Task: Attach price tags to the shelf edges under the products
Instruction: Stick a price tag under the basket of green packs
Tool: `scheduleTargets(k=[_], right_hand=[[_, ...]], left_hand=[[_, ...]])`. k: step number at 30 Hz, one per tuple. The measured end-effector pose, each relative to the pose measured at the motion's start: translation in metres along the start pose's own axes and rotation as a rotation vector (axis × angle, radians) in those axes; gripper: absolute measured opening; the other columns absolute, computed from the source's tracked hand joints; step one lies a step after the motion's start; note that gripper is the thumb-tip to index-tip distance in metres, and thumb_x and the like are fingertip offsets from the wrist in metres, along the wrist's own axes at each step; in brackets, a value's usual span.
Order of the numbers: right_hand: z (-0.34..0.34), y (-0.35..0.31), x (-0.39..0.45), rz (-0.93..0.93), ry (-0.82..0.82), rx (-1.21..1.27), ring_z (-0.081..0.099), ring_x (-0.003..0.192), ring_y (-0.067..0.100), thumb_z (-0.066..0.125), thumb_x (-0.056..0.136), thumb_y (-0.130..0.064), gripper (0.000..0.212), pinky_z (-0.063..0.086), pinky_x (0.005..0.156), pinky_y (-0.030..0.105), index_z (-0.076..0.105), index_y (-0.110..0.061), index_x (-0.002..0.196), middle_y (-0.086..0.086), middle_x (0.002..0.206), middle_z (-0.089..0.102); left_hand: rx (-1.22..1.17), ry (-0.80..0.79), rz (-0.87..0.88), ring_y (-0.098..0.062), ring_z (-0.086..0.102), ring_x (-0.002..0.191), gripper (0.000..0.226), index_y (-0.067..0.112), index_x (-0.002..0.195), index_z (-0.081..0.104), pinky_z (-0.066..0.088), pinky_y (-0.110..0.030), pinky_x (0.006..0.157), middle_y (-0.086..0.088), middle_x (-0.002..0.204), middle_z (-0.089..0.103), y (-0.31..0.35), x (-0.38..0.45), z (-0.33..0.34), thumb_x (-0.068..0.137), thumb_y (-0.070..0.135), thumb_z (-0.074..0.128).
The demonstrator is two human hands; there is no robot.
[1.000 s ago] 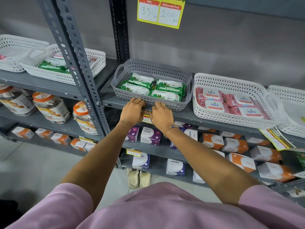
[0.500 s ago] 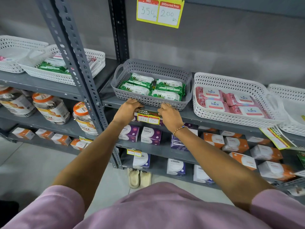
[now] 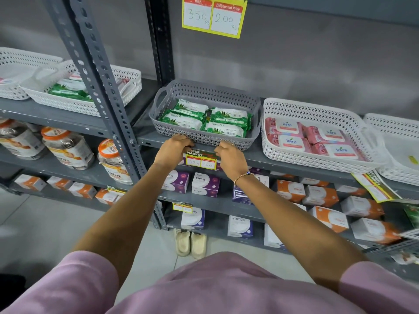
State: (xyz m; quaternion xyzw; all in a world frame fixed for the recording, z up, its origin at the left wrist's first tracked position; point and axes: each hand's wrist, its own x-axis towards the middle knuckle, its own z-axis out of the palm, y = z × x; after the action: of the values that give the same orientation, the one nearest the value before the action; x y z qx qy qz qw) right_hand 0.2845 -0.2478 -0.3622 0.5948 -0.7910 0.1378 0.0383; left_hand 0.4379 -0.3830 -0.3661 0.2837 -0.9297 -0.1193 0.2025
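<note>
Price tag point(image 3: 201, 158) sits flat against front edge of grey shelf point(image 3: 283, 160), directly under grey basket point(image 3: 205, 138) of green Origami wipe packs point(image 3: 205, 120). Left hand point(image 3: 173, 149) pinches tag's left end, fingers curled over shelf lip, grip closed on tag. Right hand point(image 3: 230, 155) pinches tag's right end likewise, beaded bracelet point(image 3: 242, 176) on wrist. White basket point(image 3: 317, 134) of pink Kara packs stands just right of grey basket. Purple Viresi boxes point(image 3: 205, 184) on shelf below. Large yellow price card point(image 3: 214, 17) on wall above.
</note>
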Motion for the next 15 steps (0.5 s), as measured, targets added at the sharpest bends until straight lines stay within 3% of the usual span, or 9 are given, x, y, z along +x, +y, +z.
scheduleTargets(k=[3,6,9,12,15], right_hand=[[0.001,0.005,0.001,0.001,-0.021,0.088,0.06,0.103,0.028,0.054,0.081,0.012,0.038,0.054,0.084,0.043,0.063,-0.003,0.114,0.013,0.111,0.06],[-0.004,0.016,-0.006,0.02,0.001,0.151,0.064,0.102,0.027,0.055,0.083,0.012,0.035,0.054,0.089,0.038,0.066,-0.004,0.112,0.012,0.112,0.065],[-0.01,0.031,-0.029,0.007,0.095,0.177,0.068,0.09,0.028,0.059,0.084,0.009,0.027,0.058,0.08,0.037,0.071,-0.005,0.103,0.011,0.101,0.07],[-0.024,0.048,-0.055,0.072,0.237,0.294,0.068,0.075,0.033,0.06,0.081,0.011,0.02,0.058,0.07,0.042,0.072,0.0,0.092,0.017,0.088,0.072],[-0.049,0.068,-0.083,0.136,0.359,0.329,0.067,0.07,0.031,0.061,0.078,0.011,0.015,0.054,0.067,0.038,0.071,0.002,0.084,0.018,0.079,0.071]], left_hand=[[-0.018,0.017,-0.047,-0.028,0.063,0.093,0.038,0.006,0.106,0.067,0.051,-0.035,0.084,-0.012,0.104,0.066,0.005,-0.003,0.002,0.076,-0.016,0.059],[-0.033,0.032,-0.118,-0.033,0.063,0.093,0.041,0.004,0.108,0.064,0.052,-0.041,0.084,-0.015,0.107,0.066,0.02,-0.008,-0.003,0.074,-0.018,0.055],[-0.082,0.094,-0.131,-0.032,0.063,0.087,0.013,0.004,0.1,0.063,0.054,-0.042,0.077,-0.016,0.102,0.065,0.048,-0.016,-0.005,0.088,0.009,0.06],[-0.12,0.067,0.019,-0.033,0.064,0.077,0.022,0.004,0.09,0.064,0.057,-0.044,0.067,-0.017,0.094,0.065,0.097,-0.012,0.006,0.091,0.025,0.058],[-0.131,0.052,0.262,-0.032,0.065,0.074,0.017,0.002,0.085,0.064,0.056,-0.04,0.057,-0.016,0.084,0.067,0.157,0.001,0.021,0.088,0.018,0.061]])
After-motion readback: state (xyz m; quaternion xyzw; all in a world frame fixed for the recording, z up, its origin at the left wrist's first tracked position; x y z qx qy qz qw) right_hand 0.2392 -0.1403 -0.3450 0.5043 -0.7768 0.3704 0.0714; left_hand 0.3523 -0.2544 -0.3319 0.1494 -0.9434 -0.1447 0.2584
